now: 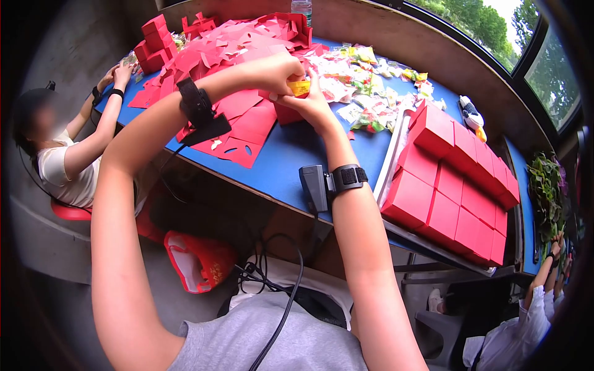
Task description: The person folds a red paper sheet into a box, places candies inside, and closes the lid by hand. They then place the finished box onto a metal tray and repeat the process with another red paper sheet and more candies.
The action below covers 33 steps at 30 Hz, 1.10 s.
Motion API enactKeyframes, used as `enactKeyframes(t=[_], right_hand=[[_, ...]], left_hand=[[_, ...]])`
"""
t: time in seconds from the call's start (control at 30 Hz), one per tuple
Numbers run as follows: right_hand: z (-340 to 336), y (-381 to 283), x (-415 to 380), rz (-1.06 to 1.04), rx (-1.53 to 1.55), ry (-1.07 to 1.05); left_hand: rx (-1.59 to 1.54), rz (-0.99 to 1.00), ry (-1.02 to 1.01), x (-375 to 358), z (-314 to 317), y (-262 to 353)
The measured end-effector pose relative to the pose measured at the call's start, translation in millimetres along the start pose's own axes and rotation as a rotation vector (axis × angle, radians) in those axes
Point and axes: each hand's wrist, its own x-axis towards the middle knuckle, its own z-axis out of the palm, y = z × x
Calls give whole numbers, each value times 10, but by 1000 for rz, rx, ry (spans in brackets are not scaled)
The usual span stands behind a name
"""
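Observation:
Both my hands meet over the blue table [260,179], above a red box [288,114] that is partly hidden under them. A small yellow packet [299,88] is between my left hand [279,73] and my right hand [312,104]. The fingers of my left hand are curled at the packet's upper left. My right hand's thumb and fingers close around its lower right side. Flat red card sheets [250,133] lie left of the box, and a heap of wrapped sweets [371,93] lies to the right.
Finished-looking red boxes [455,191] fill a tray [396,139] at the right. A pile of red card [223,46], stacked red boxes [154,43] and a bottle [302,8] stand behind. Co-workers sit left [68,148] and lower right [520,328]. Cables hang below the table.

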Motion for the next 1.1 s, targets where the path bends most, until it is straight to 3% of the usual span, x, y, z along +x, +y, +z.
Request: enactKeyframes(t=[0.2, 0.27, 0.33, 0.43, 0.47, 0.53, 0.6, 0.67, 1.1], right_hand=[[-20, -127, -86, 38, 12, 31], [-25, -88, -65, 9, 91, 7], [-22, -154, -123, 17, 38, 58], [25, -91, -83, -21, -112, 139], [16, -41, -65, -19, -108, 135], [-20, -33, -31, 26, 42, -2], [6, -52, -55, 25, 33, 2], [2, -115, -119, -106, -208, 17], [-37, -23, -82, -38, -59, -57]], left_hand=[[16, -126, -100, 131, 101, -11], [12, -14, -122, 160, 112, -46], [28, -22, -355, 158, -107, 50], [-212, -165, -488, 26, -222, 112], [-241, -198, -482, 19, -145, 60], [6, -169, -367, -53, -74, 191], [-38, -262, -370, 9, 25, 175], [60, -247, -342, 29, 66, 230], [110, -348, -494, 135, 78, 265]])
